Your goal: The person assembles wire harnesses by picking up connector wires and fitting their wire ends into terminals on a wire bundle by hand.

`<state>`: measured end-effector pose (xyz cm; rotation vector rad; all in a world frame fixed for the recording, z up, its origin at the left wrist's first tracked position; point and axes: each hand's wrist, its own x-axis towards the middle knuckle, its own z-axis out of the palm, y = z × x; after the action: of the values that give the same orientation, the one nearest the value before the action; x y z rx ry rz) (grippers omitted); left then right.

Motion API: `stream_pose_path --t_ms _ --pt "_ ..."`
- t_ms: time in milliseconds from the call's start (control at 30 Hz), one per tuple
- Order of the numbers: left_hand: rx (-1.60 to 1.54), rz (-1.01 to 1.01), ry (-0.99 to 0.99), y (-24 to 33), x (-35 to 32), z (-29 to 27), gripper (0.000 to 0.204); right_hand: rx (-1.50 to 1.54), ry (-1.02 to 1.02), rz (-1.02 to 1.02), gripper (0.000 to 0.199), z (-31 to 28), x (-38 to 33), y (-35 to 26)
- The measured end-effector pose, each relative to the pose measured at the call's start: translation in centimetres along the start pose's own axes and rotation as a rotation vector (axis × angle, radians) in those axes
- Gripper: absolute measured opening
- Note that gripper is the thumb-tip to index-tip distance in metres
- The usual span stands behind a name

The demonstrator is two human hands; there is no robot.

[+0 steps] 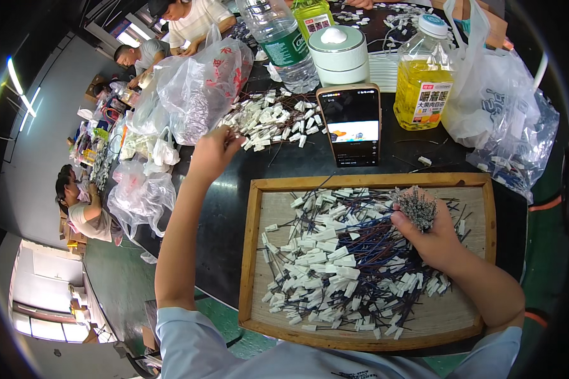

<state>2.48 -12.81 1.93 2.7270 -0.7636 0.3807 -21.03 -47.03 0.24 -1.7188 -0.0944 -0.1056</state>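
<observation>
Right hand (431, 237) gripping wire bundle (417, 207), left hand (212, 151) seemingly pinching connector pile (272, 123)

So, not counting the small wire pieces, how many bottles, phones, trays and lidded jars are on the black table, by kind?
Bottles: 3 (clear water bottle, yellow oil bottle, green-yellow bottle)
Phones: 1 (phone)
Wooden trays: 1 (tray)
Lidded jars: 1 (pale green jar)
Total: 6
</observation>
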Motion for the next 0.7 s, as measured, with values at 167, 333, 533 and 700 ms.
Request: stream_pose_path --t_ms 167,333,533,700 --pt "0.033 -0.057 -0.163 -0.5 1.0 1.8 0.035 0.013 -0.025 -0.003 0.015 0.0 0.1 0.0" --pt "0.131 -0.118 -0.309 -0.5 1.7 2.1 0.037 0.028 -0.031 0.010 0.014 0.0 0.1 0.0" --pt "0.330 0.005 -0.415 0.3 2.8 1.8 0.030 0.038 -0.038 0.032 0.015 0.0 0.1 0.1" --pt "0.460 -0.014 -0.445 0.3 2.6 1.4 0.024 0.015 -0.030 0.015 0.015 -0.2 0.0 0.3"
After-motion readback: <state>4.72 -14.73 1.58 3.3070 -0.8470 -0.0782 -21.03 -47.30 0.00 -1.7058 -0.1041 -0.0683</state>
